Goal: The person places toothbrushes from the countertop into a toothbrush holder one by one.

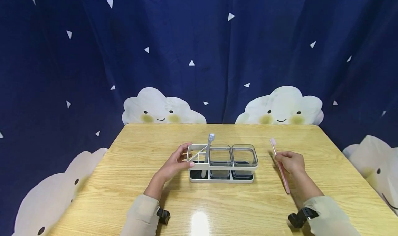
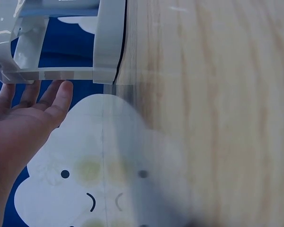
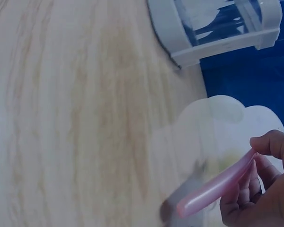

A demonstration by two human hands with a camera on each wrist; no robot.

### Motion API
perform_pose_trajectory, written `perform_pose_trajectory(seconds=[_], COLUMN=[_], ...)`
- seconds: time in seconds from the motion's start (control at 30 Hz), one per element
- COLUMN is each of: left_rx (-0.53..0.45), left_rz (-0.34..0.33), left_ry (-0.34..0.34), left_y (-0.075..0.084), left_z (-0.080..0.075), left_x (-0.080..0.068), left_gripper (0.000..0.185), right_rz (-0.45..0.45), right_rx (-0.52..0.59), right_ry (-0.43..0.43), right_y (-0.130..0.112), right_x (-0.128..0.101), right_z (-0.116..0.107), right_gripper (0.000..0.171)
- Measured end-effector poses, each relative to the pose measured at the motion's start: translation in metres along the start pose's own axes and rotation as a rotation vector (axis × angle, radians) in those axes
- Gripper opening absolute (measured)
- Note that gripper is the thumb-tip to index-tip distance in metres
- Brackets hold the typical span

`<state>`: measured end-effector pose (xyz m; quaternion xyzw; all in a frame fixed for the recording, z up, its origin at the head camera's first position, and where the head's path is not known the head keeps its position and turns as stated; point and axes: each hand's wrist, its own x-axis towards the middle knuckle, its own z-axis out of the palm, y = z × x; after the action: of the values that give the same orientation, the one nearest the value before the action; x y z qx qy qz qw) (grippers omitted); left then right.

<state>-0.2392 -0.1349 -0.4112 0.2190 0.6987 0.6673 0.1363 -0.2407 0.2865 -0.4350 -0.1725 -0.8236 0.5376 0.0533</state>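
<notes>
A white toothbrush holder stands mid-table, with two clear square cups in its middle and right sections. In its left, divided section a grey toothbrush leans upright, bristles at the top. My left hand grips the holder's left end, thumb on the front rail and fingers toward the back; in the left wrist view the fingers meet its end. Right of the holder, my right hand pinches a pink toothbrush by its middle, head pointing away. The right wrist view shows its thick handle end angled down.
Everything is on a light wooden table. Behind it hangs a dark blue curtain with white triangles and smiling clouds. Each wrist wears a small black camera on a strap.
</notes>
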Motion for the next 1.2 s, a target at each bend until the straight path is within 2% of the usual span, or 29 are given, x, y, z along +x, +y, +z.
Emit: perform_pose_trajectory(seconds=[0.2, 0.4, 0.5, 0.7, 0.83, 1.07, 1.2], left_rx=[0.001, -0.002, -0.003, -0.001, -0.004, -0.006, -0.001], left_rz=[-0.005, -0.002, -0.002, -0.006, -0.006, -0.010, -0.015], left_ry=[0.003, -0.007, -0.008, -0.008, -0.011, -0.009, -0.008], left_y=[-0.001, -0.001, -0.001, -0.001, -0.001, -0.001, 0.000], left_z=[0.000, 0.000, 0.000, 0.000, 0.000, 0.000, 0.000], left_x=[0.000, 0.000, 0.000, 0.000, 0.001, 0.001, 0.001], left_gripper=[0.075, 0.075, 0.075, 0.074, 0.073, 0.074, 0.073], right_rz=[-0.059, -0.055, -0.042, -0.141, -0.193, -0.212, -0.188], right_rx=[-0.041, 0.021, 0.059, 0.034, 0.039, 0.082, 0.160], right_ry=[0.008, -0.014, 0.012, 0.108, 0.132, 0.116, 0.054], right_y=[-0.009, -0.014, 0.005, 0.063, 0.074, 0.065, 0.026], right_x=[-0.004, -0.001, 0.020, 0.077, 0.090, 0.084, 0.049], right_z=[0.001, 0.000, 0.003, 0.014, 0.017, 0.017, 0.010], right_gripper=[0.031, 0.034, 0.029, 0.038, 0.042, 0.042, 0.034])
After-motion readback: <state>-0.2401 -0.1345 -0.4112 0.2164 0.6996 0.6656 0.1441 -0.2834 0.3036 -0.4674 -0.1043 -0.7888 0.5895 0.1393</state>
